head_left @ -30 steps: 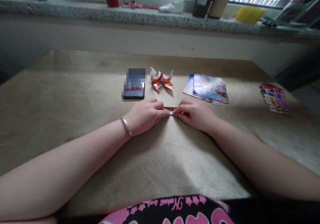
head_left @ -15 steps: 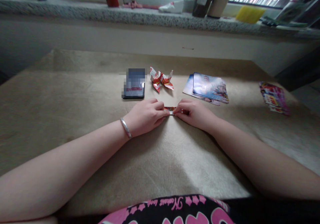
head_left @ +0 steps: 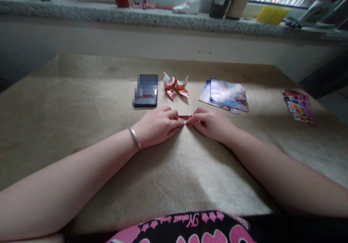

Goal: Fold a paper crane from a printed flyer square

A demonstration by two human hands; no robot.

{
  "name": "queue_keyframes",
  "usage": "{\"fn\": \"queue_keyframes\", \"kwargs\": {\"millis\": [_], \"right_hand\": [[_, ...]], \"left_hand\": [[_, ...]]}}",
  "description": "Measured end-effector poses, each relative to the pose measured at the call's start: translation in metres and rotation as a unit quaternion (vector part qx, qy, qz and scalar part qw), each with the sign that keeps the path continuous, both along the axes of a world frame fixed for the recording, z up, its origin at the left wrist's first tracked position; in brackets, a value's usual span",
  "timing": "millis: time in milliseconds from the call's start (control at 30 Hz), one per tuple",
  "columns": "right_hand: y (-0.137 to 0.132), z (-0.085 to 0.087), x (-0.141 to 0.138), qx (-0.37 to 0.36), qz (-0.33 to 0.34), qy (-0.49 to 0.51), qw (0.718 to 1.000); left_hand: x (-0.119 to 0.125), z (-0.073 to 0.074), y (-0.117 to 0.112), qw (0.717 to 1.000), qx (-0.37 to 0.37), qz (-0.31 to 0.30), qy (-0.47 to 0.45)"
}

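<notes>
Between my two hands lies a narrow folded strip of printed paper (head_left: 185, 118), red and dark with a white edge, low against the tabletop. My left hand (head_left: 161, 122) grips its left end, thumb and fingers pressed together; a silver bracelet (head_left: 135, 137) circles that wrist. At the strip's right end, the fingertips of my right hand (head_left: 210, 122) pinch it. Both hands cover most of the paper, so only its short middle part shows. Just beyond the hands sits a red and white folded paper figure (head_left: 176, 88) with pointed flaps.
A dark phone-like device (head_left: 148, 91), partly pixelated, lies left of the folded figure. Several printed sheets (head_left: 228, 93) are stacked to the right, with pink and purple printed papers (head_left: 297, 106) near the table's right edge. A stone windowsill (head_left: 89, 15) holding various items runs behind the table (head_left: 81, 101).
My right fingertips have shifted slightly left along the strip, and less of its white edge shows. My left hand has moved a touch left; everything else stays put.
</notes>
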State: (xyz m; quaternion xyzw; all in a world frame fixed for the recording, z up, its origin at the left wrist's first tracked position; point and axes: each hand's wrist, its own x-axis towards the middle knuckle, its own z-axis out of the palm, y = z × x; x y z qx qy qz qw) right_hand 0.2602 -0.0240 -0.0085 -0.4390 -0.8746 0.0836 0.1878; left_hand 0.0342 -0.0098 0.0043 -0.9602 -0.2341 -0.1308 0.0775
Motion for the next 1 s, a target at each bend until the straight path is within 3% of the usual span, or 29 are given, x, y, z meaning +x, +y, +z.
{"fn": "queue_keyframes", "kwargs": {"millis": [200, 500, 700, 1000], "right_hand": [[-0.001, 0.001, 0.001, 0.009, 0.016, 0.003, 1.000], [-0.005, 0.004, 0.000, 0.138, 0.074, -0.105, 0.982], [-0.005, 0.008, 0.000, 0.127, 0.056, -0.118, 0.983], [0.002, 0.015, 0.018, 0.094, 0.079, -0.097, 0.988]], "left_hand": [[-0.005, 0.002, 0.004, 0.999, -0.023, -0.035, 0.008], [0.000, 0.004, -0.002, 1.000, 0.005, -0.002, 0.027], [0.001, 0.004, -0.003, 1.000, 0.006, 0.000, 0.029], [-0.002, 0.007, -0.001, 0.999, -0.038, -0.001, 0.036]]}}
